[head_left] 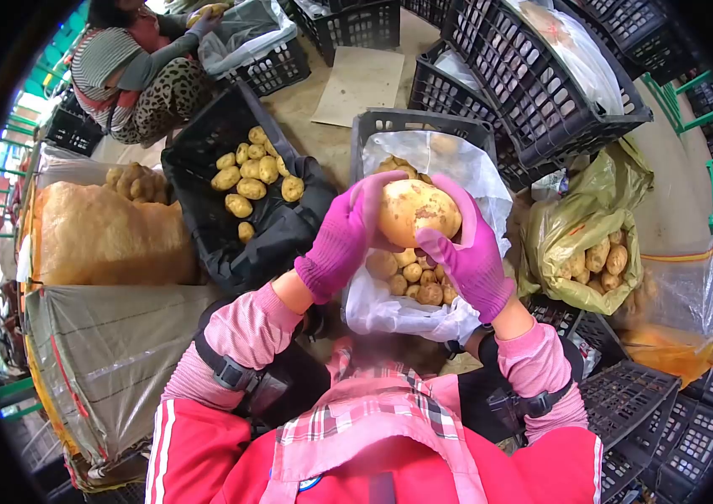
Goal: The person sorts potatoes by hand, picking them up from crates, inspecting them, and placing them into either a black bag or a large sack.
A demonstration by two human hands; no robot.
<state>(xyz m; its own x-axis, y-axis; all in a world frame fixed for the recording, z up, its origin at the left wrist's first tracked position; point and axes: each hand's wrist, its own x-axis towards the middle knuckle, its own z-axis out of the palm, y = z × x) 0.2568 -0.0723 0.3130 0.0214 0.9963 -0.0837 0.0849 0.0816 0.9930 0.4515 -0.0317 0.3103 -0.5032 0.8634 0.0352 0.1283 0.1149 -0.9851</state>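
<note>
Crates (pixel 424 119) hem the floor (pixel 323 143) — both hands (pixel 344 235) (pixel 476 252) hold a potato (pixel 417 210) over one.

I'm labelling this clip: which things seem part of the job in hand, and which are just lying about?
Likely part of the job:
large potato, held by left hand and right hand
potatoes in the white-lined crate below
black-lined crate, perhaps

Likely just lying about:
tan sheet, lying flat
tilted crate, upper right
</note>
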